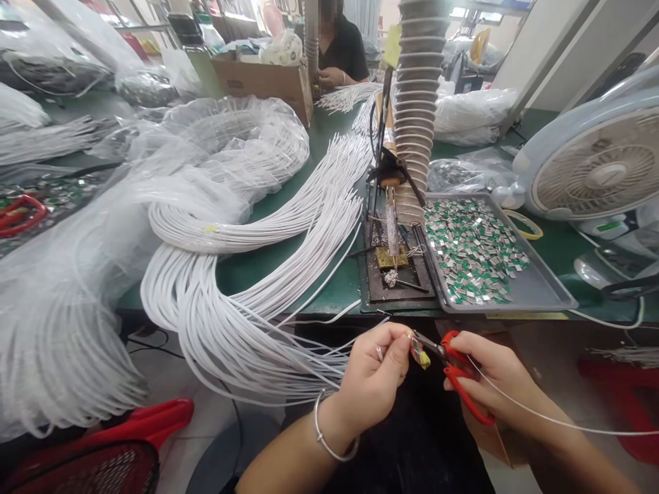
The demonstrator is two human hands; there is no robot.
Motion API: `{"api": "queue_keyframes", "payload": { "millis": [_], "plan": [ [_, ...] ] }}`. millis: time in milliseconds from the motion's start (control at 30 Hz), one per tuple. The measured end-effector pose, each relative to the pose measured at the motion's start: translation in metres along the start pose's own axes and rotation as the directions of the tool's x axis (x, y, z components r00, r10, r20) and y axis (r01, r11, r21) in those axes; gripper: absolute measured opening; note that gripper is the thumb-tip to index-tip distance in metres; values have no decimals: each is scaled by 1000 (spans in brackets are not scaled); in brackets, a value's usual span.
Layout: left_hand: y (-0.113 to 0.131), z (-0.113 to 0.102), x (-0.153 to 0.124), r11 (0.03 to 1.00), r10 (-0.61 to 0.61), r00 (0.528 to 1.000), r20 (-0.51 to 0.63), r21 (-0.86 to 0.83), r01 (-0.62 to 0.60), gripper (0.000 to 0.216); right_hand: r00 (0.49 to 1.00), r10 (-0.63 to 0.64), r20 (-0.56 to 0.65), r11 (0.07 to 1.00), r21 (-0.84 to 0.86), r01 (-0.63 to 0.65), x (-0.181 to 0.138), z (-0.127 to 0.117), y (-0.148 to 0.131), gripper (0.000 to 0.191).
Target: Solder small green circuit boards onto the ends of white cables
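My left hand [375, 374] is pinched shut on a small green part with a yellow tip [419, 353], below the table's front edge. My right hand [494, 377] is closed round red-handled scissors [458, 370], whose blades meet that part. A thin white wire [540, 415] trails from the scissors off to the right. A silver bracelet [329, 439] circles my left wrist. Bundles of white cables [268, 274] spill over the table edge beside my left hand.
A metal tray [535, 291] of small green and silver parts sits ahead, beside a soldering stand [394, 226] and a ribbed hose [417, 103]. A white fan [597, 165] stands at the right. Another person [340, 48] works across the green table [309, 274]. Plastic bags of cables lie left.
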State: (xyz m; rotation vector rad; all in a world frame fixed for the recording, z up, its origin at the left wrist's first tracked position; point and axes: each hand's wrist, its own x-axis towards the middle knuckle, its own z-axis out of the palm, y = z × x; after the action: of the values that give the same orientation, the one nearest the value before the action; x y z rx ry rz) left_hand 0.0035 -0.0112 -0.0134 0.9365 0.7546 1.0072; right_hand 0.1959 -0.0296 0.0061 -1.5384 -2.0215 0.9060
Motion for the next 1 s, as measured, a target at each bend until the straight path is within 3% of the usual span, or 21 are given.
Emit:
{"api": "queue_keyframes", "payload": {
  "millis": [133,300,367,433,533,633,667,733,800,833,1000],
  "plan": [
    [1,0,0,999,-14,1000,1,39,14,39,998,-51,32,996,-75,53,2,-1,1,6],
    [3,-3,0,993,-18,1000,18,113,16,39,998,-16,66,997,-73,21,-1,-7,3,2],
    [2,-4,0,993,-38,999,25,115,34,38,1000,9,-7,999,-50,-9,-6,-11,7,3],
    [1,-5,1,994,-60,998,14,94,58,36,984,38,-175,999,-25,-43,-9,-19,12,8],
    [2,-5,3,993,-113,993,-31,11,113,33,875,96,-475,978,-118,-171,-6,-42,23,13],
    [5,-4,6,984,-163,984,-66,-88,157,32,665,119,-737,876,-237,-419,9,-76,44,20],
    [6,-4,6,979,-177,982,-73,-116,168,33,612,136,-779,835,-242,-494,15,-89,54,23],
    [8,-5,7,968,-213,974,-77,-154,199,35,558,150,-816,757,-268,-595,27,-114,77,30],
    [9,-6,7,956,-254,964,-77,-168,239,36,595,142,-791,651,-378,-658,37,-136,100,34],
    [10,-6,7,953,-269,960,-76,-166,254,36,645,126,-754,616,-450,-646,40,-144,110,35],
    [11,-7,8,962,-256,963,-80,-114,247,31,717,-7,-697,662,-540,-519,53,-154,137,36]
  ]
}}
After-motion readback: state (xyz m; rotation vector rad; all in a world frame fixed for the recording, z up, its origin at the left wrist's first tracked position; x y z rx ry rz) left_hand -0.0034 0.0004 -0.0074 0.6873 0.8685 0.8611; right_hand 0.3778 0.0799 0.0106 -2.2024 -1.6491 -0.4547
